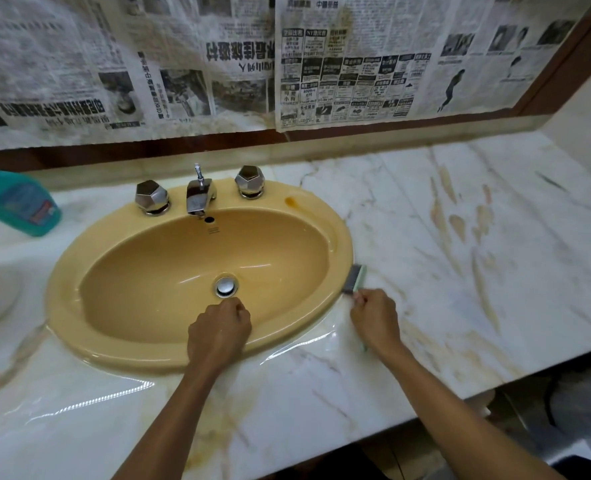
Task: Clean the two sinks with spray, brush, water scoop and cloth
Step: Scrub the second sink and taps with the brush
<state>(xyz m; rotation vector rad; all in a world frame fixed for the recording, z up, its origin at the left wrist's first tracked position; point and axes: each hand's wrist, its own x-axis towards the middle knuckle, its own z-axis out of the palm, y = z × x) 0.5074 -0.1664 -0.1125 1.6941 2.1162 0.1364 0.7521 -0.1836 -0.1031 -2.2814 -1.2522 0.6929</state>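
The yellow sink point(169, 258), set in the marble counter point(460, 237), holds only a closed drain plug point(227, 286). A green brush point(355, 279) is gripped by the right hand point(375, 320) at the rim's right edge; the left hand point(219, 332) is curled, fist-like, on the near rim.

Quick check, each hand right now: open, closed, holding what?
Left hand: fingers curled, resting on the sink rim, holding nothing visible.
Right hand: grips the brush.

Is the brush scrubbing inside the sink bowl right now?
No. The right hand holds the brush with its bristles at the sink's outer right rim, where it meets the marble counter.
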